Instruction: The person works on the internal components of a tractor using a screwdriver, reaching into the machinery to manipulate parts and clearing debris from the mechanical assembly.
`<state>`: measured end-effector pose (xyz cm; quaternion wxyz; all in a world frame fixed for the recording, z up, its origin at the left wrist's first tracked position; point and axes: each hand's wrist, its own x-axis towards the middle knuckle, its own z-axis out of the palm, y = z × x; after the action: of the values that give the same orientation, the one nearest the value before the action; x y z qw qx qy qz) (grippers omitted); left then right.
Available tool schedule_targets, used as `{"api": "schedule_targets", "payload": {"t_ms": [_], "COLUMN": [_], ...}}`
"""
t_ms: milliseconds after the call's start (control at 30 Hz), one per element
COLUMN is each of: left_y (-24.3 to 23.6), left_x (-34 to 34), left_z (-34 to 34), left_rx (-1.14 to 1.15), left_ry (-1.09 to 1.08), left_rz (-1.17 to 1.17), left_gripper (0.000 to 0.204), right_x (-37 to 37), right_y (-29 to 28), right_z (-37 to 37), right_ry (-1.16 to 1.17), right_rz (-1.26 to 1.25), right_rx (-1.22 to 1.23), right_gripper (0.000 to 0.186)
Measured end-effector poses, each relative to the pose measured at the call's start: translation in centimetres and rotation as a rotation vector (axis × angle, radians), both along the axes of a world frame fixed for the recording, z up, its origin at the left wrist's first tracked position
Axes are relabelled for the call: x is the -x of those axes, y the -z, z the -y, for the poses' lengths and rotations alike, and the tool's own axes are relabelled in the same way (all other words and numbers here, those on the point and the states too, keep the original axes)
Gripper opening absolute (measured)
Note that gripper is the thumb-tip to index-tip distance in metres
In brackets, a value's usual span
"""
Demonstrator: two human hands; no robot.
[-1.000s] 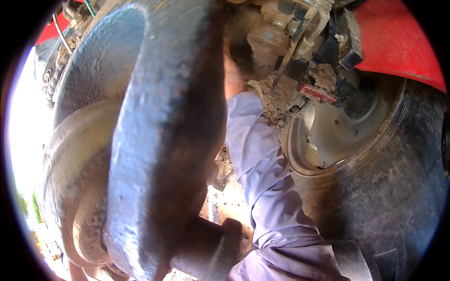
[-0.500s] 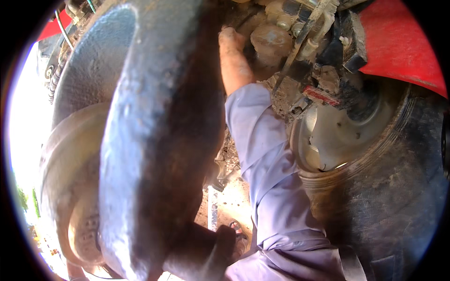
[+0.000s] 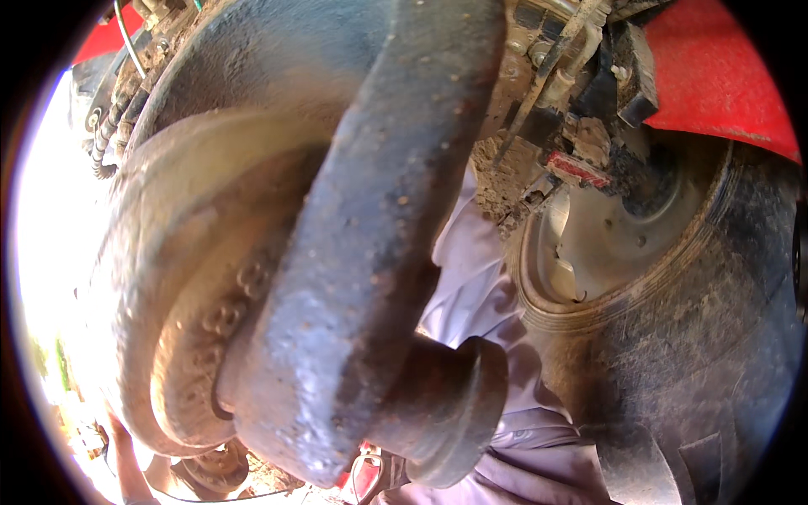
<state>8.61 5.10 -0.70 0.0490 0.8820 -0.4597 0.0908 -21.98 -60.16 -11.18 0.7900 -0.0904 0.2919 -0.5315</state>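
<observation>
A thick, dark blue-grey metal arm (image 3: 370, 219) fills the middle of the view, very close. Beside it on the left is a rounded, worn metal wheel (image 3: 210, 337) with raised marks on its inner face. A stubby metal pin with a flanged end (image 3: 471, 412) sticks out of the arm's lower right. Behind the metal arm runs my right sleeve (image 3: 534, 396), pale lavender, reaching up from the lower edge. My right hand is hidden by the metal, so its grip does not show. My left hand cannot be made out; a brownish strip (image 3: 126, 463) at the lower left is unclear.
A large black tyre (image 3: 656, 362) with a pale metal rim (image 3: 598, 244) stands at the right, below a red panel (image 3: 724, 76). Dirt-caked machine parts and a thin bar (image 3: 547, 67) crowd the upper right. Coiled hoses (image 3: 109, 135) hang at the upper left.
The metal arm and wheel have shifted right across the view. They now cover my right hand and forearm, which earlier reached up among the dirty machine parts. Tyre and red panel stay nearly unchanged.
</observation>
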Motion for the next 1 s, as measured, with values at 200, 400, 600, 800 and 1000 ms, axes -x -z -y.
{"api": "schedule_targets", "payload": {"t_ms": [200, 400, 600, 800, 1000], "left_y": [-0.1, -1.4, -2.2, 0.0, -1.4], "left_x": [-0.4, 2.7, 6.8, 0.5, 4.8], "left_z": [0.3, 4.9, 9.3, 3.5, 7.8], "left_rx": [-0.014, -0.088, -0.035, -0.012, 0.006], "left_ry": [0.007, -0.063, -0.092, -0.044, -0.027], "left_rz": [0.005, -0.094, -0.232, -0.139, -0.148], "left_gripper": [0.035, 0.035, 0.041, 0.061, 0.06], "right_x": [2.0, -0.8, -1.4, 0.8, 2.2], "right_y": [-0.9, -1.8, -0.4, -0.1, -2.8], "right_z": [4.4, -3.5, -4.3, 3.1, -7.2], "right_ry": [0.088, 0.128, 0.148, 0.007, 0.107], "right_rz": [0.116, 0.024, 0.05, 0.138, 0.145], "right_rx": [-0.042, -0.202, 0.053, -0.036, -0.123], "right_gripper": [0.012, 0.029, 0.022, 0.019, 0.021]}}
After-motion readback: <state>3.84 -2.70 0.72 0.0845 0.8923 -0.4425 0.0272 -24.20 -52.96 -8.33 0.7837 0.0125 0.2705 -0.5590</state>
